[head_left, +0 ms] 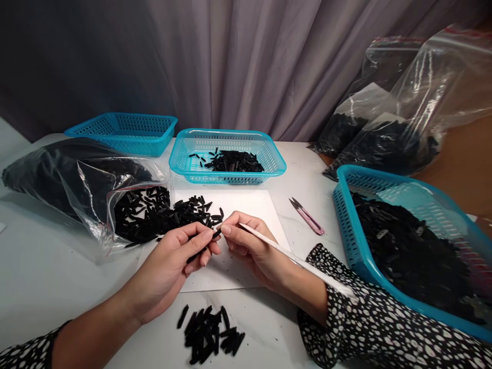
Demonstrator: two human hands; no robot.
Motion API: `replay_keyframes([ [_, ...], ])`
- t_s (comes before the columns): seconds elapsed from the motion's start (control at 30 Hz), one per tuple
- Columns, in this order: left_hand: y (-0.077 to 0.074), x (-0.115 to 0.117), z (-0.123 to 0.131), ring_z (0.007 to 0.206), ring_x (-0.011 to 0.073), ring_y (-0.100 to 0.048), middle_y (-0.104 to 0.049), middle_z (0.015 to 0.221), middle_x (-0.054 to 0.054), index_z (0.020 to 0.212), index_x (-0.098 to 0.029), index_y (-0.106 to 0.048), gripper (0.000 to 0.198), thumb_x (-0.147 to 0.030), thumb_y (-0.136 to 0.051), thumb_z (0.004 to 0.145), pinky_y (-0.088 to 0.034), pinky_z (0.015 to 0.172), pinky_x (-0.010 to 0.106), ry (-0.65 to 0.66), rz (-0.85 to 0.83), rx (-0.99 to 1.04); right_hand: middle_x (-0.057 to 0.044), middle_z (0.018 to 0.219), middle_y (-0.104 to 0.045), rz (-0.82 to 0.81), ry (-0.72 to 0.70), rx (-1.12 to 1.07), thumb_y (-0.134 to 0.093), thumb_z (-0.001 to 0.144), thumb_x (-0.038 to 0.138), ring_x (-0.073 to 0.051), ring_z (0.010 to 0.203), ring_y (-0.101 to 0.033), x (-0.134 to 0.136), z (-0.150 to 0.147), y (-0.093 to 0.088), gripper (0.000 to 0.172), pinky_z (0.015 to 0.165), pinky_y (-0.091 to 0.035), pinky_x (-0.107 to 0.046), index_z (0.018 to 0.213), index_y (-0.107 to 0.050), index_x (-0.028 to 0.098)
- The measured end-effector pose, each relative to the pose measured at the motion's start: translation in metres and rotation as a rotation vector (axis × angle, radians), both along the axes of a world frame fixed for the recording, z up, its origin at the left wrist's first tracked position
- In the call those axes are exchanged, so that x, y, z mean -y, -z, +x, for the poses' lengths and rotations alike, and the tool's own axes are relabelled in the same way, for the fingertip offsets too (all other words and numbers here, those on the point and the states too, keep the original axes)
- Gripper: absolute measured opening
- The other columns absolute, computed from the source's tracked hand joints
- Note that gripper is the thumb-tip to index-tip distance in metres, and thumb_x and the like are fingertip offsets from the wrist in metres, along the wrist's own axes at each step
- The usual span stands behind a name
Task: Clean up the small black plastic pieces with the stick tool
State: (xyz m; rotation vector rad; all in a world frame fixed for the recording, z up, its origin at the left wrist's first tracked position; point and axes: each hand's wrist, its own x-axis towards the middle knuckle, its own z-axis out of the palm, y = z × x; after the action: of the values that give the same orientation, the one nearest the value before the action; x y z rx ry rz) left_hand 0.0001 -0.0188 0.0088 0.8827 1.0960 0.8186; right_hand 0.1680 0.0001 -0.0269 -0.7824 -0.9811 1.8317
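My left hand pinches a small black strip between thumb and fingers, above a white sheet of paper. More black shows beneath its curled fingers, too hidden to count. Close against it, my right hand is closed around a long, slender white stick that slants back over the wrist. The right fingertips meet the strip's near end; whether they grip it too is unclear. Behind the hands, loose black strips spill from a clear plastic bag. A smaller pile of strips lies in front.
A blue basket at the back contains black strips. Another blue basket stands left of it. Pink-handled thread snips lie to the right. A large blue basket full of black pieces and clear zip bags occupy the right side.
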Motion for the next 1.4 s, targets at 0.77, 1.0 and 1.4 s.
replay_keyframes([
  [0.77, 0.004, 0.000, 0.000, 0.058, 0.0103, -0.043, -0.058, 0.062, -0.003, 0.065, -0.019, -0.070, 0.033, -0.048, -0.086, 0.068, -0.033, 0.057, 0.025, -0.126, 0.217, -0.155, 0.010, 0.053, -0.038, 0.049, -0.021, -0.119, -0.076, 0.081, 0.031, -0.007, 0.046, -0.020, -0.001, -0.001, 0.004, 0.014, 0.045, -0.017, -0.024, 0.085, -0.069, 0.019],
  [1.0, 0.005, -0.001, 0.000, 0.057, 0.0108, -0.045, -0.061, 0.064, -0.001, 0.065, -0.019, -0.071, 0.038, -0.053, -0.087, 0.064, -0.035, 0.057, 0.025, -0.156, 0.258, -0.177, 0.010, 0.054, -0.038, 0.070, -0.009, -0.073, -0.076, 0.079, 0.033, -0.007, 0.047, -0.022, 0.000, 0.000, 0.003, 0.016, 0.045, -0.019, -0.024, 0.084, -0.068, 0.021],
  [1.4, 0.009, 0.000, -0.004, 0.061, 0.0130, -0.050, -0.064, 0.067, -0.002, 0.077, -0.024, -0.073, 0.019, -0.041, -0.079, 0.076, -0.037, 0.058, 0.025, -0.107, 0.316, -0.311, 0.010, 0.054, -0.036, 0.078, 0.026, -0.011, -0.073, 0.081, 0.035, -0.008, 0.047, -0.022, 0.002, -0.001, -0.001, 0.018, 0.044, -0.017, -0.023, 0.084, -0.064, 0.019],
])
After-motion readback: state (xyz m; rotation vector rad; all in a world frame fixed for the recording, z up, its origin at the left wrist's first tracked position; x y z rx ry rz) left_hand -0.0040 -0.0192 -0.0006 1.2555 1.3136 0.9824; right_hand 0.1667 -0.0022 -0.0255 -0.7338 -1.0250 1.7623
